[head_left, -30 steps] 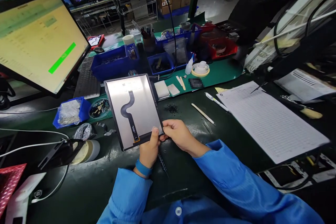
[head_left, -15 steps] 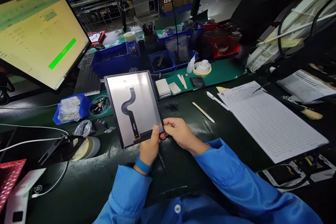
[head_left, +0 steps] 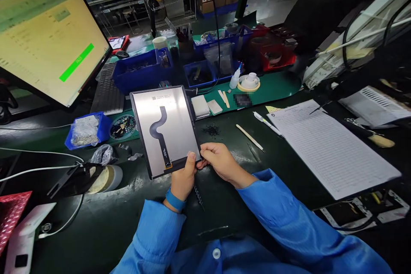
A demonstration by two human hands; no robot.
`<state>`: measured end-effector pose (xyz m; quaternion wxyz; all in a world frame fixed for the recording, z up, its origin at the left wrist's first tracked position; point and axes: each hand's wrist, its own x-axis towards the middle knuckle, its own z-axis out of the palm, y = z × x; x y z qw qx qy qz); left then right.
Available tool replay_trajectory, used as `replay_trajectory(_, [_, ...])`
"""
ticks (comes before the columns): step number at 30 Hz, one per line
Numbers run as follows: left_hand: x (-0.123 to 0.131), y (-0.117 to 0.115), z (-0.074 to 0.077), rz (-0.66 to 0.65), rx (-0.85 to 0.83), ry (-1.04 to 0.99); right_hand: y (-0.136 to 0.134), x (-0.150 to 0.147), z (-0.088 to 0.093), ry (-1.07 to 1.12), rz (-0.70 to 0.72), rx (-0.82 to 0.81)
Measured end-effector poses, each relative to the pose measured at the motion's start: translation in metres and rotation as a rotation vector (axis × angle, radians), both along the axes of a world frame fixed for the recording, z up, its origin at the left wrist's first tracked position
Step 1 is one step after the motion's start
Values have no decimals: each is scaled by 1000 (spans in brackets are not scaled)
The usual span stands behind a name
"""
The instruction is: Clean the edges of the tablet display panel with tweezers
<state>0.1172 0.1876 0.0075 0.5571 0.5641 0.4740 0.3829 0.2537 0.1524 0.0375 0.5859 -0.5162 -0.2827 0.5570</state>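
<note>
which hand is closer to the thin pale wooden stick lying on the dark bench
Right. The right hand pinches the near right corner of the silver display panel, just short of the thin pale wooden stick. The left hand holds the panel's near edge, farther left.

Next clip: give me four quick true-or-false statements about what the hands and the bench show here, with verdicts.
1. Both hands grip the display panel at its near edge. True: left hand and right hand pinch it there.
2. The panel lies flat on the bench. False: it is held up, tilted.
3. The monitor shows a red bar. False: the bar is green.
4. A printed sheet lies right of the hands. True.
</note>
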Motion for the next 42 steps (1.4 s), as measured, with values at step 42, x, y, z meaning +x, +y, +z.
replay_trajectory(42, [1,0,4,-2,4,-3,-1,0,2,-10,0,37])
